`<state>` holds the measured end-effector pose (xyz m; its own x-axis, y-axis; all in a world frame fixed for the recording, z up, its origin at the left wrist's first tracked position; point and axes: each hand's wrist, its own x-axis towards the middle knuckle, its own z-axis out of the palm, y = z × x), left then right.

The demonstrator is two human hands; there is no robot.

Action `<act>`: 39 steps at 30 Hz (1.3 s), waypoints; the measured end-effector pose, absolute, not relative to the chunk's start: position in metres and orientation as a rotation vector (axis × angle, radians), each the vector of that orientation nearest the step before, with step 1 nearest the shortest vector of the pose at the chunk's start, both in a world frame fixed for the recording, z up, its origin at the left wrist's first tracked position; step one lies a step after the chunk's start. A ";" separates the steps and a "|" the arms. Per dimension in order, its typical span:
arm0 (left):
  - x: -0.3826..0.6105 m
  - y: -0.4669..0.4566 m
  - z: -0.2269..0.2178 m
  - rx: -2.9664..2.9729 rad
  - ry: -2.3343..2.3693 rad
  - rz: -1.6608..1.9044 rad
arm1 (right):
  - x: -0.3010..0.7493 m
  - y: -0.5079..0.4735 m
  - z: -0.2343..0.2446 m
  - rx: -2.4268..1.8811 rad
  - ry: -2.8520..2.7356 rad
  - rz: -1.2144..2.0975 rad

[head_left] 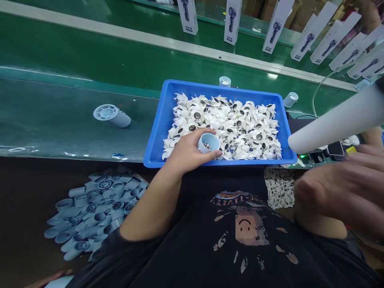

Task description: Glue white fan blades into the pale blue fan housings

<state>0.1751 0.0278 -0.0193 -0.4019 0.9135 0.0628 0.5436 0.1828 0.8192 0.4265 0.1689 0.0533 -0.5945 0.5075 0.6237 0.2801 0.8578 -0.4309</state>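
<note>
My left hand (192, 150) is closed around a small light-blue cylindrical housing (211, 141), its open end facing up. Inside it I see a small coppery part, probably wiring. This hand is over the front of a blue tray (153, 138) heaped with white fan impellers (228, 120), many showing dark round hubs. On the right, my right hand (342, 184) is smeared by motion, so its fingers and anything in them cannot be made out. A thick white tube (336, 118) with a dark upper end slants in just above that hand.
One blue housing (115, 117) lies on the bench at left; others (225, 81) (290, 99) stand behind the tray. Many housings (99, 212) are piled low at left. White boxes (234, 20) line the green conveyor (120, 48). Another person's hand (370, 16) shows at top right.
</note>
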 end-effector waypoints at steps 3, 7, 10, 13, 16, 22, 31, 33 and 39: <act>0.175 0.029 -0.019 1.380 2.019 1.066 | 0.390 0.168 0.037 -0.310 -2.715 0.165; 0.175 0.029 -0.018 1.357 1.998 1.056 | 0.338 0.185 0.019 -0.701 -3.332 0.183; 0.176 0.029 -0.019 1.358 1.973 1.072 | 0.319 0.196 0.016 -0.720 -3.426 0.275; 0.176 0.030 -0.020 1.370 1.967 1.075 | 0.313 0.197 0.018 -0.757 -3.470 0.399; 0.175 0.031 -0.021 1.371 1.977 1.063 | 0.316 0.193 0.020 -0.862 -3.408 0.490; 0.172 0.028 -0.032 1.313 1.961 1.441 | 0.348 0.172 0.020 -0.795 -2.840 0.951; 0.202 0.004 -0.015 1.874 1.779 1.256 | 0.390 0.123 -0.006 -0.512 -1.961 1.922; 0.207 -0.001 -0.012 1.976 1.789 1.218 | 0.392 0.115 0.001 -0.488 -2.020 1.767; 0.216 -0.005 -0.016 2.230 1.763 1.333 | 0.391 0.101 0.027 -0.279 -2.562 0.669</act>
